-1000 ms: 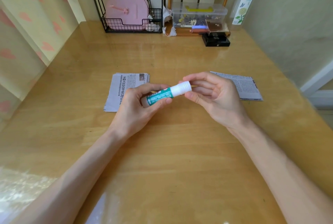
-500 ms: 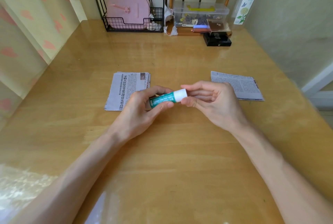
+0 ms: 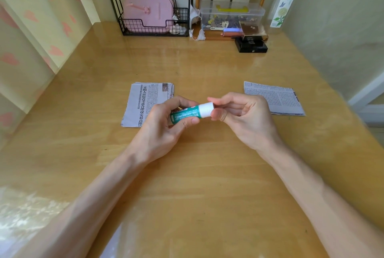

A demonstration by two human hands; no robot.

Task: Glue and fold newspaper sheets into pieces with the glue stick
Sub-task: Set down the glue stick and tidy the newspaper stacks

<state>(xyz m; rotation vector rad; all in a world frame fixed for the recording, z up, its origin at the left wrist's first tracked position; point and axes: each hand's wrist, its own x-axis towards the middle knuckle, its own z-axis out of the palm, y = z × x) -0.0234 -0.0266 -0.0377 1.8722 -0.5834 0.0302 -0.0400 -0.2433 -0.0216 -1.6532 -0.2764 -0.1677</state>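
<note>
Between our hands the glue stick [image 3: 187,113] is held level: our left hand [image 3: 164,131] grips its green barrel and our right hand [image 3: 245,116] pinches the white cap [image 3: 206,109], which looks seated. Beyond the left grip lies a folded newspaper stack [image 3: 143,102], and beyond the right a flat sheet [image 3: 276,99]. We judge that sheet is not yet glued.

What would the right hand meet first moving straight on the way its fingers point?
Pointing leftward, the right hand pinches the white cap of the green glue stick; beyond it, likely the left hand.
</note>
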